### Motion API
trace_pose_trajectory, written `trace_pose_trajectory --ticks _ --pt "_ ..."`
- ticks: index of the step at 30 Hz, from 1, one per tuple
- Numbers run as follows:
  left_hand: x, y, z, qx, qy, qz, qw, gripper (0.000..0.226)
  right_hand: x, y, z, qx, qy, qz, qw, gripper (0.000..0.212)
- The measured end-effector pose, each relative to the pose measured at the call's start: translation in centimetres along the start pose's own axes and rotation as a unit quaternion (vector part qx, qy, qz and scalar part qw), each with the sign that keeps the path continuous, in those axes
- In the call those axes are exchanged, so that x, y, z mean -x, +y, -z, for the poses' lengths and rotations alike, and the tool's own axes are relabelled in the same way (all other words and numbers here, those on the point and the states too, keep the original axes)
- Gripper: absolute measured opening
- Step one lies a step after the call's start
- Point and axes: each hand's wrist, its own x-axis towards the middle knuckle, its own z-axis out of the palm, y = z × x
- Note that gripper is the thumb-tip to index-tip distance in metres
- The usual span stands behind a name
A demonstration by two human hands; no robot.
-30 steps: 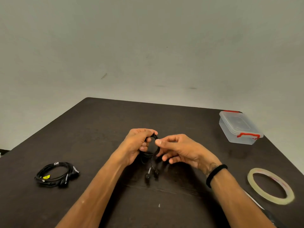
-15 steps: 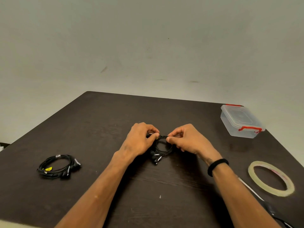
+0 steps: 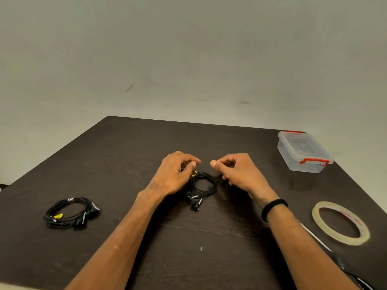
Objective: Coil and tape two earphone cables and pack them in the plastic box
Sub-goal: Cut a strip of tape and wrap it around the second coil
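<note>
A small coiled black earphone cable point(image 3: 204, 185) lies flat on the dark table point(image 3: 125, 155) between my hands, its earbuds trailing toward me. My left hand point(image 3: 174, 174) hovers over the coil's left edge near a yellow tag, fingers loosely curled, with no visible grip on it. My right hand point(image 3: 238, 173) sits just right of the coil, fingers loosely curled and holding nothing. A second, larger coiled black earphone cable point(image 3: 71, 212) rests at the left. The clear plastic box point(image 3: 303, 152) with red clips stands shut at the far right.
A roll of clear tape point(image 3: 340, 223) lies flat at the right near the table edge. A thin white object point(image 3: 314, 235) and a dark item point(image 3: 343, 262) lie at the bottom right corner. A plain wall stands behind the table.
Both hands pinched the small coil above the table, lowered it onto the surface, then let go and drew apart.
</note>
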Motion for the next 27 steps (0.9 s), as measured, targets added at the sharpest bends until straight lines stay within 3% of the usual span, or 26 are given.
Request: trace_pose_trajectory --ticks 4,8,11,13,18,21,24,27 --pt "-0.2 0.0 -0.1 0.018 0.063 -0.004 0.998 0.021 0.1 0.2 0.1 -0.008 0.032 0.004 0.999 0.028" --pt "-0.2 0.0 -0.1 -0.025 0.177 -0.033 0.983 0.027 0.5 -0.3 -0.1 -0.007 0.075 0.025 0.997 0.028" --pt "1.0 2.0 -0.3 -0.036 0.254 -0.093 0.962 0.026 2.2 -1.0 -0.2 0.005 0.111 0.045 0.993 0.024" --pt "2.1 4.1 -1.0 -0.034 0.265 -0.142 0.953 0.026 4.6 -1.4 0.3 0.021 0.127 0.054 0.990 0.021" --pt "4.5 9.2 -3.5 0.002 0.195 -0.244 0.950 0.026 12.9 -1.2 4.0 0.149 0.137 0.098 0.974 0.013" --pt "6.0 12.3 -5.1 0.050 0.121 -0.234 0.963 0.018 18.6 0.4 7.8 0.245 0.173 0.110 0.948 0.013" --pt "6.9 14.7 -7.0 0.076 0.029 -0.177 0.981 0.007 23.3 2.3 12.4 0.305 0.168 0.007 0.938 0.013" --pt "6.7 16.5 -9.2 0.043 -0.051 -0.123 0.990 0.021 26.3 4.0 15.4 0.339 0.100 -0.071 0.933 0.008"
